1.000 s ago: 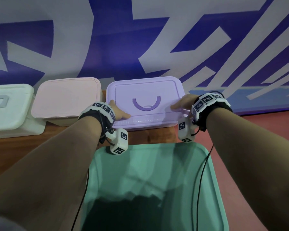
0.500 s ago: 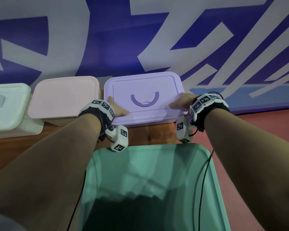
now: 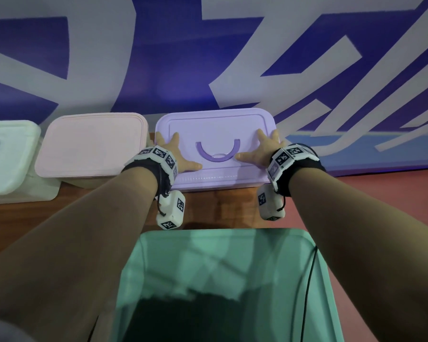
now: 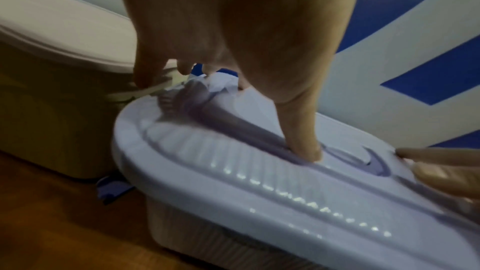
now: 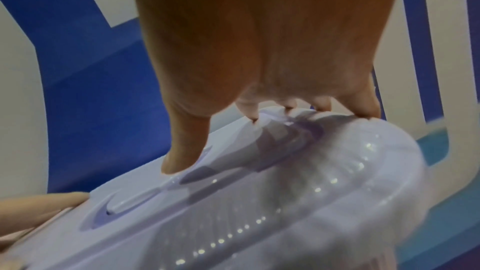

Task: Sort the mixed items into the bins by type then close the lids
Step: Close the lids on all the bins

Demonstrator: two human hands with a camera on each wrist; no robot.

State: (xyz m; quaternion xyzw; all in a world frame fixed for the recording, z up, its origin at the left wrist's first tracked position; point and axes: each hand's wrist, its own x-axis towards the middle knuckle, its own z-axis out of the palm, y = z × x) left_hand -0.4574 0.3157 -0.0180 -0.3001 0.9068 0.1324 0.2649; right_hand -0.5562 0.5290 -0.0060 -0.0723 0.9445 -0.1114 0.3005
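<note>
A purple bin with its lid on stands at the back of the wooden table. The lid has a darker curved handle lying flat. My left hand presses down on the lid's left part with spread, straight fingers, thumb beside the handle. My right hand presses the right part the same way, thumb flat on the lid. Neither hand holds anything. In the left wrist view the lid sits on the bin.
A pink bin with its lid on stands left of the purple one, and a white lidded bin further left. A green bin stands open close to me. Blue-and-white wall behind; red floor at right.
Both hands have moved from the lid's near edge corners onto its top, fingers now spread flat on either side of the handle. The view has shifted slightly.
</note>
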